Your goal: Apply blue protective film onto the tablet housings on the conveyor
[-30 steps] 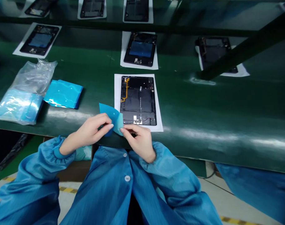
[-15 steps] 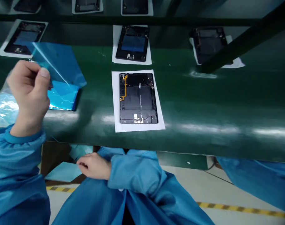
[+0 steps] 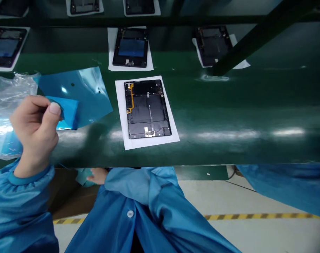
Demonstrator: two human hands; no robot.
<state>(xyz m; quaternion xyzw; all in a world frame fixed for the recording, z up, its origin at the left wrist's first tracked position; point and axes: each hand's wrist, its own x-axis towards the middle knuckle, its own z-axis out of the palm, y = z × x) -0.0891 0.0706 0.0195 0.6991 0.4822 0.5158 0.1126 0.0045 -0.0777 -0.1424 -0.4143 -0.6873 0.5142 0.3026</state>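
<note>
My left hand (image 3: pixel 37 131) pinches a clear blue film sheet (image 3: pixel 92 93) by its left corner between thumb and forefinger. The film has small dark holes and spreads over the bench, above a stack of blue sheets (image 3: pixel 70 110). Right of it, an opened tablet housing (image 3: pixel 149 109) with an orange flex cable (image 3: pixel 132 98) lies on white paper (image 3: pixel 121 119). Below the bench edge, my right hand (image 3: pixel 97 175) reaches left across my body, fingers apart, beside pale blue sheets (image 3: pixel 83 176) over a brown box. Part of this hand is hidden by the sleeve.
Clear plastic bags (image 3: pixel 13 91) lie at the left of the green bench (image 3: pixel 215 105). Behind are more tablet housings on paper, one with a blue panel (image 3: pixel 132 47). A dark slanted post (image 3: pixel 244 49) stands at right. A co-worker's blue garment (image 3: pixel 288 186) shows at lower right.
My left hand has come lower, and the film has swung flatter and rightward. The pale sheet at my right hand has left it; that hand sits higher in view with fingers spread. The view shifted.
</note>
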